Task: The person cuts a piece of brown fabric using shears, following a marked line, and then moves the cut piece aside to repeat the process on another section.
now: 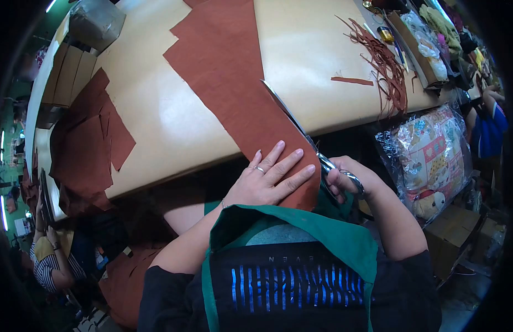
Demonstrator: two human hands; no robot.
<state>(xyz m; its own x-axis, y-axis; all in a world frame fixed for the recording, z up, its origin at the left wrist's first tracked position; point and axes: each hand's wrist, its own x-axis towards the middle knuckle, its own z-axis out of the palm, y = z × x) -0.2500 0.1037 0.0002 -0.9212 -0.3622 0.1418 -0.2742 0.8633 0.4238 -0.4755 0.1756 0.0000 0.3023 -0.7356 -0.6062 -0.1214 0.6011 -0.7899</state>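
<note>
A long reddish-brown piece of fabric [223, 61] runs across the table and hangs over its front edge toward my lap. My left hand [267, 180] lies flat on the near end of it, fingers stretched out, a ring on one finger. In my right hand [347, 180] are metal scissors [289, 116], gripped by the handles. Their blades lie along the right edge of the fabric and point away from me. The lower blade is partly hidden by the cloth.
Brown fabric pieces [82, 149] lie at the table's left end, near cardboard boxes [68, 74]. Thin brown strips [378, 66] are heaped at the right, beside a box of supplies [419, 47]. A plastic-wrapped patterned bundle [430, 160] sits below the right edge. Another person [52, 254] is at far left.
</note>
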